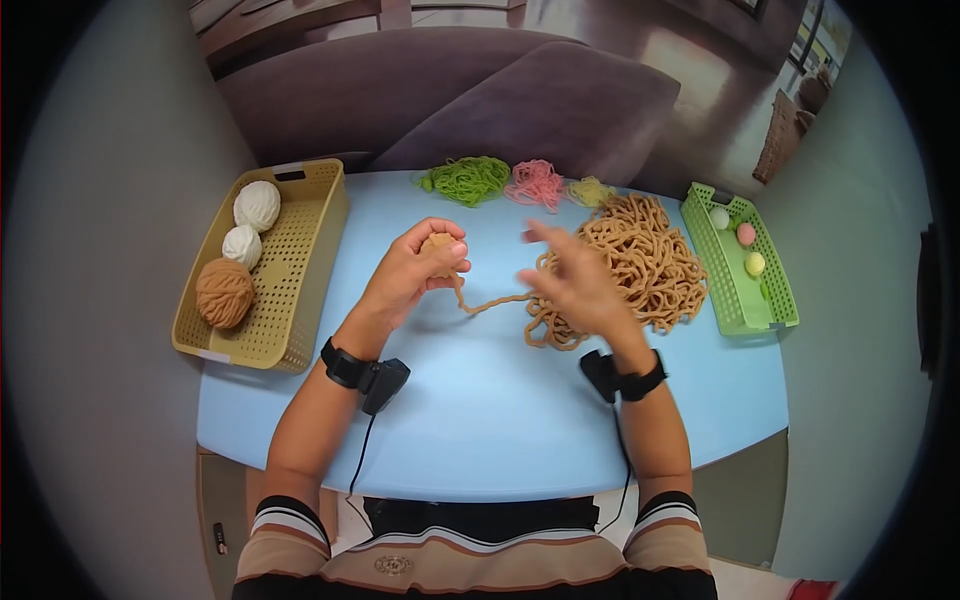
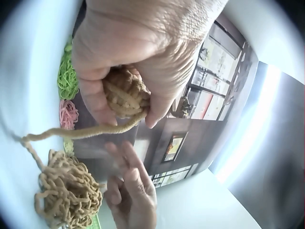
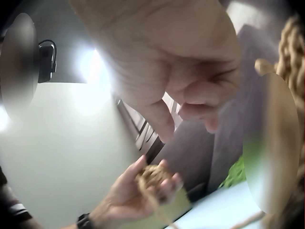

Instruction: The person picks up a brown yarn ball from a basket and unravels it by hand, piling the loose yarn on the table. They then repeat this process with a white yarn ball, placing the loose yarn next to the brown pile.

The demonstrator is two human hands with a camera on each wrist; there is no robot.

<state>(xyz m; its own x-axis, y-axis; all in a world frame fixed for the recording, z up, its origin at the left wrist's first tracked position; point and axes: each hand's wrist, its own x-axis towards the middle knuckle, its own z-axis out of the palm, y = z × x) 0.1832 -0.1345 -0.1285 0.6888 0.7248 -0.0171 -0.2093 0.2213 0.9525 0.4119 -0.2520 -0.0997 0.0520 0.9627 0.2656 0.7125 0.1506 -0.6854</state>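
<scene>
My left hand (image 1: 402, 275) grips a small ball of tan yarn (image 2: 126, 98) between thumb and fingers, above the blue table. From the ball a strand of yarn (image 2: 86, 132) hangs down and runs right to a large loose heap of the same thick yarn (image 1: 655, 265). My right hand (image 1: 582, 285) is raised beside the heap, overlapping its left part in the head view. Its fingers are apart and blurred, with nothing between them. The right wrist view shows the left hand holding the ball, some way off from the right hand.
At left, a yellow-tan basket (image 1: 322, 235) contains two white yarn balls (image 1: 257, 206) and a brown one (image 1: 225, 293). Green yarn (image 1: 470, 181), pink yarn (image 1: 537, 185) and pale yellow yarn (image 1: 590, 191) lie along the back edge. A green basket (image 1: 745, 318) with small balls stands at right.
</scene>
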